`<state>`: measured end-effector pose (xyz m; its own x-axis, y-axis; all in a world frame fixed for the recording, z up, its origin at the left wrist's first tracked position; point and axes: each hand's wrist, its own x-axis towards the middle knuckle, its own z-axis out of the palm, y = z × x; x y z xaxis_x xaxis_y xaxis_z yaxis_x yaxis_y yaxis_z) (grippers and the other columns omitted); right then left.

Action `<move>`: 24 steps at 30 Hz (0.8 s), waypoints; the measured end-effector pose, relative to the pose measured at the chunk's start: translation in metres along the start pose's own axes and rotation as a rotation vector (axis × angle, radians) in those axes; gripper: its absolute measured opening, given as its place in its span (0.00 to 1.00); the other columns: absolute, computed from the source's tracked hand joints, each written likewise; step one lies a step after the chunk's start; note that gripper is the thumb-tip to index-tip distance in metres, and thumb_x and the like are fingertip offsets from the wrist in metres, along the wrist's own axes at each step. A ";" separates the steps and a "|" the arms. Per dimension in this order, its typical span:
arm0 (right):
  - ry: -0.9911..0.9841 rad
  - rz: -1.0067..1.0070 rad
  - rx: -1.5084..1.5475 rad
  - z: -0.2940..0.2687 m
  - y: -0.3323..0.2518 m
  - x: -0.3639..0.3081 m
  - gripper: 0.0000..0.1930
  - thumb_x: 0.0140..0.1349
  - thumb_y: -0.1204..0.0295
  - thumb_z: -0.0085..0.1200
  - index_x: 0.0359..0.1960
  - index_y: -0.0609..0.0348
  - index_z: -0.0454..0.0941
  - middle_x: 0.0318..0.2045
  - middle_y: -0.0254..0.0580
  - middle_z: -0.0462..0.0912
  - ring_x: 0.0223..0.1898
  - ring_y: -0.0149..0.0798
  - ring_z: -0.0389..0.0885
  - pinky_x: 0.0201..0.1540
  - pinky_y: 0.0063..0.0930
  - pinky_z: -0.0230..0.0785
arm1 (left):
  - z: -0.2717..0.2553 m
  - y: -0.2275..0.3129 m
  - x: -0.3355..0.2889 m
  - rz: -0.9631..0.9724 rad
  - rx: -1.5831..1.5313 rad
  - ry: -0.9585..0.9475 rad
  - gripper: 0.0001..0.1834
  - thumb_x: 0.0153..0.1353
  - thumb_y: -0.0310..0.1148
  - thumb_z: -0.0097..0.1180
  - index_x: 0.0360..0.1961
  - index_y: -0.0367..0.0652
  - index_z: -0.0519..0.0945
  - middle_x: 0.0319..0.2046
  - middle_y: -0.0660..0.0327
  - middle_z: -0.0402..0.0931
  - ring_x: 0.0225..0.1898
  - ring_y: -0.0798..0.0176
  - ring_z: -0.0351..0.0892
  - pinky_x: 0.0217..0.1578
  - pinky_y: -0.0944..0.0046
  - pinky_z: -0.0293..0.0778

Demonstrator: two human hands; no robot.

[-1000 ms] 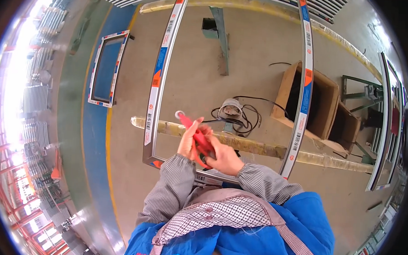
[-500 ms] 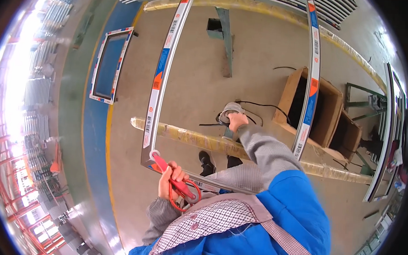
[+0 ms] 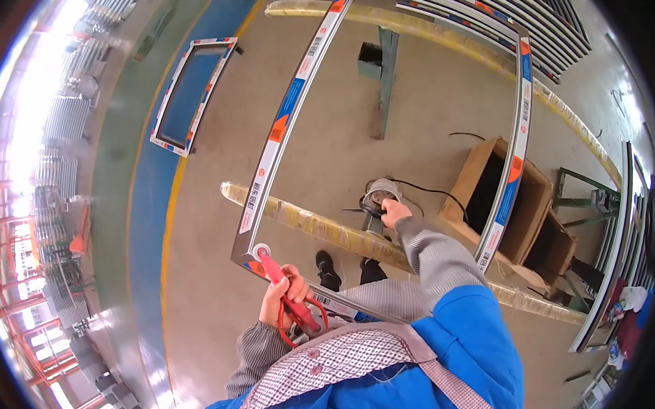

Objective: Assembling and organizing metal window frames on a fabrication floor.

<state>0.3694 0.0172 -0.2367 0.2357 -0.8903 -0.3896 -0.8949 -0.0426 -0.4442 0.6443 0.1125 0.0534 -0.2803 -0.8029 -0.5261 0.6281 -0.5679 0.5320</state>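
Note:
My left hand is closed around a slim red hand tool with a red loop at its lower end. A white round disc on the tool's tip sits at the near left corner of a large rectangular window frame. Past the frame's near bar, inside its opening as seen from above, my right hand is closed at the edge of a round pale grey cup-shaped thing. Something dark shows inside the cup, and a black cable runs from it. What exactly the right fingers hold is hidden.
Yellow-wrapped support bars run beneath the frame, and a green metal stand lies farther off. Open cardboard boxes stand at right. A smaller frame lies left on the blue floor strip. Stacked profiles fill the far right.
The whole view has shifted, so the frame and boxes appear farther right. My right hand sits slightly lower and right beside the cup-shaped thing. The red tool's disc stays at the corner.

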 end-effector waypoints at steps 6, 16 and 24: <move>0.347 0.179 1.194 -0.184 -0.022 -0.001 0.08 0.52 0.76 0.46 0.35 0.64 0.70 0.22 0.33 0.71 0.20 0.26 0.66 0.23 0.22 0.61 | -0.004 0.005 -0.003 0.010 0.010 -0.007 0.13 0.62 0.41 0.47 0.39 0.44 0.67 0.16 0.71 0.57 0.20 0.73 0.60 0.33 0.66 0.62; 1.622 -0.192 1.263 -0.382 0.014 -0.079 0.06 0.59 0.75 0.50 0.28 0.58 0.66 0.17 0.30 0.65 0.17 0.24 0.60 0.20 0.20 0.53 | 0.004 -0.003 0.010 -0.026 -0.026 -0.047 0.13 0.60 0.41 0.50 0.39 0.44 0.67 0.16 0.71 0.58 0.20 0.73 0.60 0.32 0.67 0.63; 1.656 -0.474 1.128 -0.426 -0.039 -0.120 0.03 0.61 0.76 0.46 0.34 0.62 0.69 0.18 0.33 0.63 0.20 0.26 0.56 0.24 0.22 0.50 | 0.017 -0.011 0.030 -0.104 0.001 0.052 0.11 0.59 0.36 0.50 0.40 0.43 0.68 0.17 0.69 0.58 0.20 0.72 0.61 0.32 0.66 0.64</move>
<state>0.2142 -0.0673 0.1711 -0.7432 -0.4002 0.5362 -0.1497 -0.6816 -0.7163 0.6166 0.0920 0.0430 -0.3054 -0.7293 -0.6122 0.5966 -0.6476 0.4739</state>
